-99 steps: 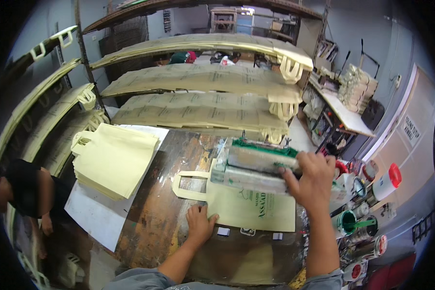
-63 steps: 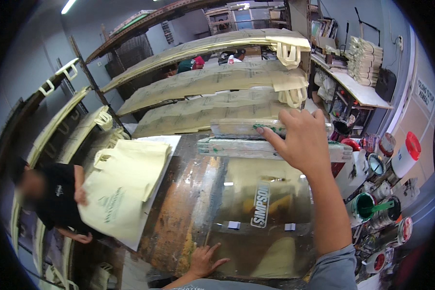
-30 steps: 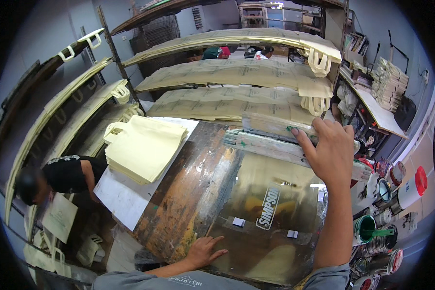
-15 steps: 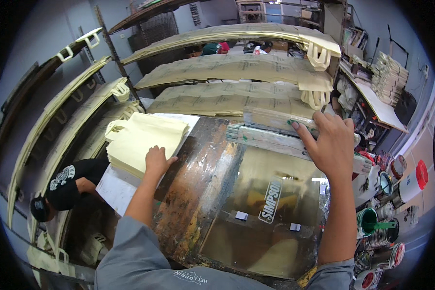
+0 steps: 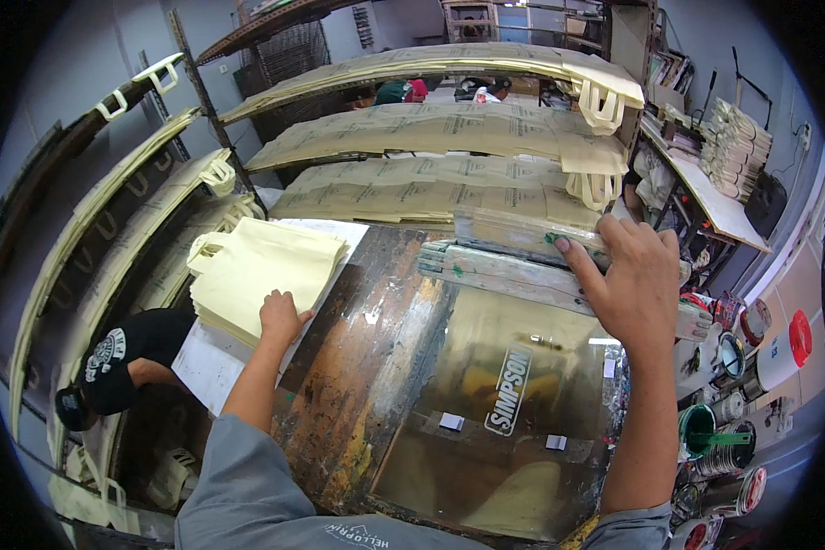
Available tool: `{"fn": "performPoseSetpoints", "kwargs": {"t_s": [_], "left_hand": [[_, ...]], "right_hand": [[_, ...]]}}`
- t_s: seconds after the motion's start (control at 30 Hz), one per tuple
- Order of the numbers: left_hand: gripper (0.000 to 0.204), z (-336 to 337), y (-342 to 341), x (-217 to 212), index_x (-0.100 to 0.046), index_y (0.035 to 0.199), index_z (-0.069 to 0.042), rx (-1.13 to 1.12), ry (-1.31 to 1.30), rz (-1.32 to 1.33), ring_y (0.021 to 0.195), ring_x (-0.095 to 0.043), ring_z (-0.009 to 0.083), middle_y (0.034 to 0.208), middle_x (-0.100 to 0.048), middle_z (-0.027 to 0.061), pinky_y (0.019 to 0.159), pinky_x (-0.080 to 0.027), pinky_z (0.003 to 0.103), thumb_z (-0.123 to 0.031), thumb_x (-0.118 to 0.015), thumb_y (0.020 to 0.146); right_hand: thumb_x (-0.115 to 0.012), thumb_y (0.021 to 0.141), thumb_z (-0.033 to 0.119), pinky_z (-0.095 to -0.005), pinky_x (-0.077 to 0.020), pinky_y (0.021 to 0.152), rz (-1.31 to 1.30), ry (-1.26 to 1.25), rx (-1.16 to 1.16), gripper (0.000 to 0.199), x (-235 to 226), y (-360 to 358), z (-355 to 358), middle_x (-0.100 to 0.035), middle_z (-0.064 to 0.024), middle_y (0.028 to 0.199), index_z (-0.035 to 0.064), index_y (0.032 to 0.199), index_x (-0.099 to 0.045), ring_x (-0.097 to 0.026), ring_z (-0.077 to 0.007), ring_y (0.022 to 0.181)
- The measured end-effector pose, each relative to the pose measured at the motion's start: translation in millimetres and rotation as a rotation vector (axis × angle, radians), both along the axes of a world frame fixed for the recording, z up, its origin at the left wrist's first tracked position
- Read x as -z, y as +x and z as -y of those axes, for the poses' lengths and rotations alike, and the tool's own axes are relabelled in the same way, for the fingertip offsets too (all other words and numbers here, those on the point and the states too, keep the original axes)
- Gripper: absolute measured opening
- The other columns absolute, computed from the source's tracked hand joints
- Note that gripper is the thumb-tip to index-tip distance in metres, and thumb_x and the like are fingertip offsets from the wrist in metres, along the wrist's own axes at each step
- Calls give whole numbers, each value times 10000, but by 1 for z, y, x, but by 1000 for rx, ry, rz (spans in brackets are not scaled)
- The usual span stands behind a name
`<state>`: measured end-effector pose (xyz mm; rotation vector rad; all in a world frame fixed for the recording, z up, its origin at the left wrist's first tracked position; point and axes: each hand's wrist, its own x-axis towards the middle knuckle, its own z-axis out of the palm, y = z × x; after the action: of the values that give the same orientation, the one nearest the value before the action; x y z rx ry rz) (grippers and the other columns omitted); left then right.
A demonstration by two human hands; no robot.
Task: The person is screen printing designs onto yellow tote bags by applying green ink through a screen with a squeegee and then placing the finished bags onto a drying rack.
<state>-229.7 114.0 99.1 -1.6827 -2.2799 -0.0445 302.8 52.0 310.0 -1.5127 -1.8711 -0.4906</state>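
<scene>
On the table, the bag stack lies on a paper sheet at left, the left hand at its near right corner. A panel lies at right, the frame along its far side, in the right hand. Behind stands a far rack, leftward a side rack, rightward paint tins.

Passable lane over worktop between bag stack and raised frame; frame plus right hand block far side, paint cans crowd right.
</scene>
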Motion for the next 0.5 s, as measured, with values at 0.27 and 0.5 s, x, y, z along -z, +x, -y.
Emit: {"fn": "performPoseSetpoints", "kwargs": {"t_s": [0.27, 0.5], "left_hand": [[694, -12, -19, 2, -790, 914, -8, 0, -150, -41, 897, -771, 315, 951, -774, 171, 792, -625, 430, -682, -851, 761], [710, -19, -10, 1, -797, 910, -24, 12, -205, -67, 888, -775, 314, 941, -783, 158, 804, -628, 418, -682, -914, 671]], "right_hand": [[-741, 910, 501, -470, -411, 870, -8, 5, -21, 483, 3, 0, 1, -708, -149, 867, 24, 858, -687, -652, -349, 853], [-744, 910, 520, -475, -412, 869, -60, 68, -51, 503, 5, 5, 1, -703, -145, 832, 30, 810, -686, -662, -345, 860]]}}
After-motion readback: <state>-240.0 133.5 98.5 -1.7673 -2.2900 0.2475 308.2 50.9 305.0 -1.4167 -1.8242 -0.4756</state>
